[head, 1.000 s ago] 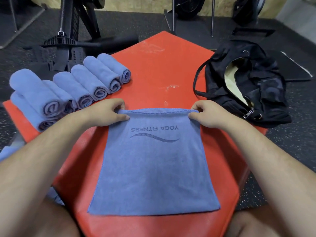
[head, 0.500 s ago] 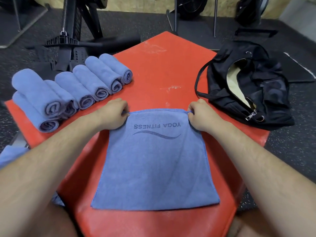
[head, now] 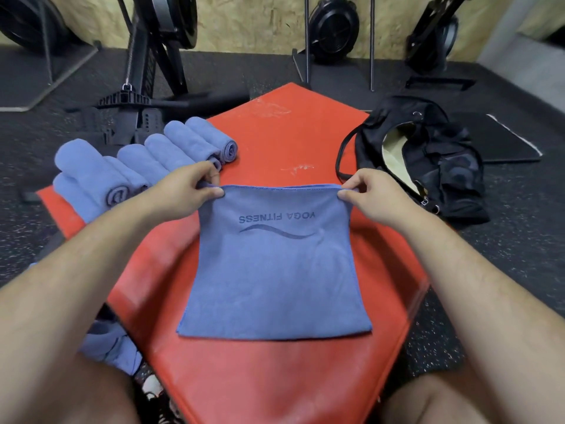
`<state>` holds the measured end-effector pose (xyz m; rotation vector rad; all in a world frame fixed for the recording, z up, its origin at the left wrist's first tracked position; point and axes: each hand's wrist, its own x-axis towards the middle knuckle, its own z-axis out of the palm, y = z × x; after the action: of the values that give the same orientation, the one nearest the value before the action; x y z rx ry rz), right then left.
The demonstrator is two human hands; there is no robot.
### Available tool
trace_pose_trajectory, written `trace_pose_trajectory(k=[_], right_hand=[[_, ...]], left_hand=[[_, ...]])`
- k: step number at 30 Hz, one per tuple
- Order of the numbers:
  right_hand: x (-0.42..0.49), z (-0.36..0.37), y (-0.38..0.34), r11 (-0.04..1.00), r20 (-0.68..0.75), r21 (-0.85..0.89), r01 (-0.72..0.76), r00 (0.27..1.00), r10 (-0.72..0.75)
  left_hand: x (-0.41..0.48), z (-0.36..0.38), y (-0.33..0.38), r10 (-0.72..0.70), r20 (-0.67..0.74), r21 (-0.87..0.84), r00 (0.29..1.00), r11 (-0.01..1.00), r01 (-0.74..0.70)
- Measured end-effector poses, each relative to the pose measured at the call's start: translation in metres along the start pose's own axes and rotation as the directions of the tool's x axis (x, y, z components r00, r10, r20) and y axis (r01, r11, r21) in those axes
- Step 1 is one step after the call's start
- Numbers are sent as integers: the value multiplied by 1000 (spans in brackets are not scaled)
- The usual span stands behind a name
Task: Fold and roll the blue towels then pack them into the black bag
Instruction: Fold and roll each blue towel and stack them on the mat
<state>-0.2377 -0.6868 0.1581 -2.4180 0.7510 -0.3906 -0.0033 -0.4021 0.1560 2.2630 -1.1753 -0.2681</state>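
1. On the red padded bench (head: 269,127), the flat blue microfibre towel (head: 275,270) lies folded — left hand (head: 186,191) and right hand (head: 370,194) each pinch a far corner.
2. Next, I judge: fold it narrower, roll it beside the rolled blue towels (head: 137,160) — the open black fabric bag (head: 428,157) waits at right.

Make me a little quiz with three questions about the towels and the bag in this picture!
1. True or false: the black bag is zipped shut.
2. Which part of the flat blue towel do the left hand and right hand pinch? A) far corners B) near corners C) middle
3. Fill in: the rolled towels lie on the ____ side of the red mat.

Key: 1 false, it gapes open. 2 A. 3 left.
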Motion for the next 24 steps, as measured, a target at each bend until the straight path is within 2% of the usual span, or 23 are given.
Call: trace_pose_trajectory(k=[5, 10, 15, 24], right_hand=[[-28, -30, -16, 1000, -6, 17, 2, 1000, -2], [-55, -56, -38, 998, -7, 17, 64, 998, -64], [-70, -85, -63, 994, -19, -1, 108, 994, -108], [-86, -145, -117, 979, -93, -9, 206, 974, -206]], left_hand=[[-28, -22, 22, 27, 15, -6, 1000, 1000, -27], [-53, -49, 40, 25, 23, 139, 999, 990, -28], [-70, -81, 58, 24, -56, 220, 998, 975, -11], [-93, -139, 103, -12, -208, -108, 978, 994, -10]])
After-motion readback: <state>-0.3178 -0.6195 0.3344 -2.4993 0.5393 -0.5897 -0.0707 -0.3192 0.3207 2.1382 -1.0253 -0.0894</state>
